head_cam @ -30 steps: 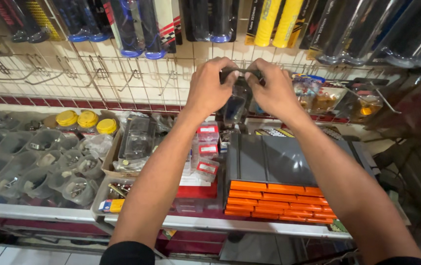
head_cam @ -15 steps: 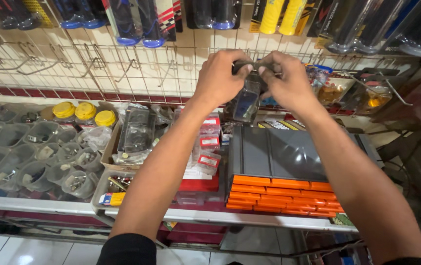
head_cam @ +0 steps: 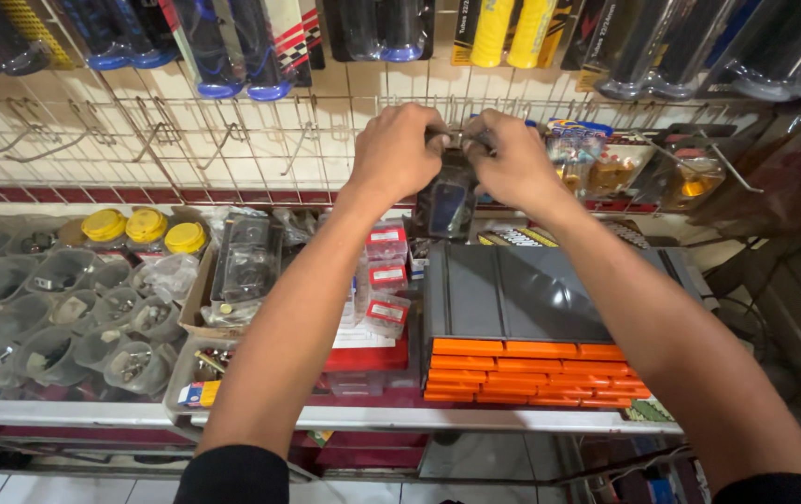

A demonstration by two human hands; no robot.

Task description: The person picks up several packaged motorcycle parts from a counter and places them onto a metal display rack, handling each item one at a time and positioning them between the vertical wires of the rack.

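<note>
Two hands, left hand [head_cam: 396, 154] and right hand [head_cam: 511, 161], fingers pinching our clear blister pack [head_cam: 447, 203] at the wire grid [head_cam: 232, 149]. Step judged: hanging; next needs hole-to-hook alignment.

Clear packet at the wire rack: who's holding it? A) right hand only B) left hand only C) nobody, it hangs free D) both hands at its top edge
D: the left hand and right hand both pinch the top of the clear packet up against the wire rack, above the grey drawer box.
</note>
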